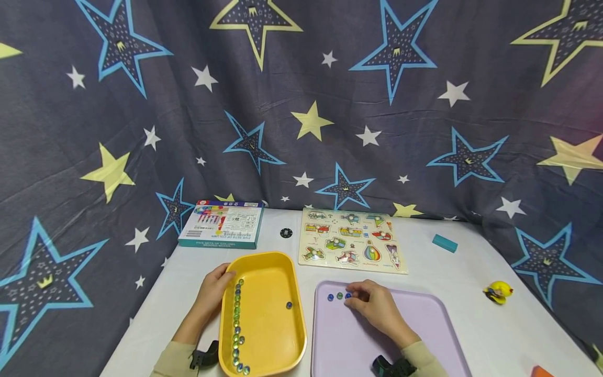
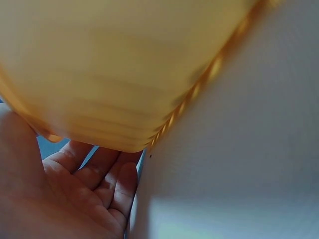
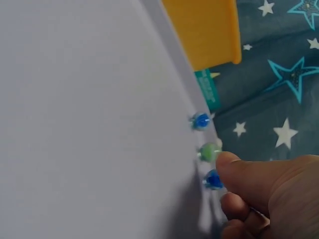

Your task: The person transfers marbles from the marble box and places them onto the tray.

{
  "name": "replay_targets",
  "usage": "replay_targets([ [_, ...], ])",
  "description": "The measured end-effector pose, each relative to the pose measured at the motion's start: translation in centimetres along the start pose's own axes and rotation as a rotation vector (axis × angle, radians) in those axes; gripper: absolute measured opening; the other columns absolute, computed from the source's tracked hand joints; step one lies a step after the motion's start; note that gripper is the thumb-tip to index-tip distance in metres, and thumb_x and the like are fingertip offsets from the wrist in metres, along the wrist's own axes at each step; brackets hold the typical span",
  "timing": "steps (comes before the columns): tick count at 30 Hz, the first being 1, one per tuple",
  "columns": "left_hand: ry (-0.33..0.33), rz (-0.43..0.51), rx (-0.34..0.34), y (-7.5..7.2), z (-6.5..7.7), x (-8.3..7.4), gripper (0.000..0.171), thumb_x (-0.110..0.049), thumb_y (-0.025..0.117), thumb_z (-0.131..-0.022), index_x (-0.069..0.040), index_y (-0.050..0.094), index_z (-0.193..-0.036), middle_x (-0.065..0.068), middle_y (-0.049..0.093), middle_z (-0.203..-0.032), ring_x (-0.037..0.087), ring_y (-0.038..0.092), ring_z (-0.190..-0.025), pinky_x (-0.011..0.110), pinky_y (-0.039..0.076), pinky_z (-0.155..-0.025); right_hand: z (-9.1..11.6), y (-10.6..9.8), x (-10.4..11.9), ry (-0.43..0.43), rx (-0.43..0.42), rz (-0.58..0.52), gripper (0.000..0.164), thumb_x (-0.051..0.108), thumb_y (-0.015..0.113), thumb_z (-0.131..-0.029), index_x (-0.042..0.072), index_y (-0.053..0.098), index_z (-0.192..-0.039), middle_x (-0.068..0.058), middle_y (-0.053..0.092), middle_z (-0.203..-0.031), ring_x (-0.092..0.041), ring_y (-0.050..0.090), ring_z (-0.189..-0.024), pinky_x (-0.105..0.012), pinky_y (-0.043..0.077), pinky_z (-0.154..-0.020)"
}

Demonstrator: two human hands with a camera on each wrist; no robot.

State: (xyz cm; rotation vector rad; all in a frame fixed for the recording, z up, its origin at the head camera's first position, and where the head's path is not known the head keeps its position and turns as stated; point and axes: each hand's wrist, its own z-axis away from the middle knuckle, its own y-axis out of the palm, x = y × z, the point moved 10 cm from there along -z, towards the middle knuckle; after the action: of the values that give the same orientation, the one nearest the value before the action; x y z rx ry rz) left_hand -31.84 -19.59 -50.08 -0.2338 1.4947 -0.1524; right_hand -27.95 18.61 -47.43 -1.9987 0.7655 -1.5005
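A yellow tray (image 1: pixel 267 335) stands on the left with several glass marbles (image 1: pixel 236 319) lined along its left side and a single dark marble (image 1: pixel 289 305) toward its right. My left hand (image 1: pixel 213 287) grips its upper left rim; in the left wrist view the fingers (image 2: pixel 102 174) curl by the tray's wall. On the lilac tray (image 1: pixel 391 327), a blue marble (image 1: pixel 331 297) and a green marble (image 1: pixel 339 296) sit in a row near the far edge. Beside them my right hand (image 1: pixel 379 309) pinches another blue marble (image 3: pixel 213 179) between thumb and finger.
Behind the trays lie a boxed toy set (image 1: pixel 223 225), a round black disc (image 1: pixel 286 233) and a wooden picture puzzle board (image 1: pixel 350 241). To the right are a teal block (image 1: pixel 445 243), a yellow toy duck (image 1: pixel 498 291) and an orange piece (image 1: pixel 542 372). A star-patterned cloth (image 1: pixel 301 104) hangs behind.
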Motion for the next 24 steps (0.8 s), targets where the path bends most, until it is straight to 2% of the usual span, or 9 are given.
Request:
replay_targets([
  [5,-0.005,0.006,0.003,0.0,-0.1,0.0,0.031,-0.027,0.048,-0.092,-0.011,0.057,-0.116,0.013,0.060,-0.092,0.023,0.056,-0.074,0.027,0.049,-0.065,-0.1,-0.7,1.3,-0.026,0.004,-0.041,0.034,0.014,0.079,-0.066,0.014,0.068,-0.097,0.008,0.056,-0.075,-0.004,0.049,-0.060,-0.019,0.042,-0.052],
  [11,-0.004,0.005,-0.001,0.0,-0.2,0.0,0.031,-0.027,0.048,-0.091,-0.011,0.057,-0.116,0.013,0.060,-0.093,0.023,0.056,-0.076,0.026,0.049,-0.066,-0.1,-1.0,5.5,-0.111,0.037,-0.165,0.032,0.015,0.077,-0.070,0.019,0.066,-0.100,0.006,0.059,-0.079,-0.008,0.052,-0.058,-0.022,0.044,-0.051],
  [16,-0.008,0.014,0.006,0.1,-0.2,0.0,0.031,-0.028,0.048,-0.091,-0.011,0.057,-0.116,0.013,0.060,-0.093,0.023,0.056,-0.076,0.027,0.049,-0.066,0.1,0.0,9.9,-0.200,0.102,-0.230,0.030,0.015,0.075,-0.072,0.022,0.065,-0.099,0.007,0.059,-0.080,-0.007,0.051,-0.058,-0.021,0.043,-0.049],
  [20,-0.012,0.019,0.008,0.2,-0.1,0.0,0.031,-0.028,0.048,-0.091,-0.011,0.057,-0.116,0.013,0.060,-0.093,0.023,0.056,-0.074,0.027,0.049,-0.065,0.9,0.8,14.1,-0.260,0.169,-0.286,0.027,0.008,0.073,-0.073,0.018,0.065,-0.098,0.002,0.060,-0.079,-0.010,0.051,-0.058,-0.022,0.043,-0.049],
  [24,-0.030,0.028,0.020,0.2,0.2,-0.3,0.032,-0.027,0.048,-0.092,-0.010,0.057,-0.117,0.016,0.060,-0.094,0.025,0.057,-0.075,0.027,0.050,-0.064,1.6,2.9,16.4,-0.358,0.230,-0.341,0.023,0.014,0.070,-0.077,0.018,0.065,-0.099,0.006,0.059,-0.080,-0.006,0.049,-0.057,-0.020,0.043,-0.049],
])
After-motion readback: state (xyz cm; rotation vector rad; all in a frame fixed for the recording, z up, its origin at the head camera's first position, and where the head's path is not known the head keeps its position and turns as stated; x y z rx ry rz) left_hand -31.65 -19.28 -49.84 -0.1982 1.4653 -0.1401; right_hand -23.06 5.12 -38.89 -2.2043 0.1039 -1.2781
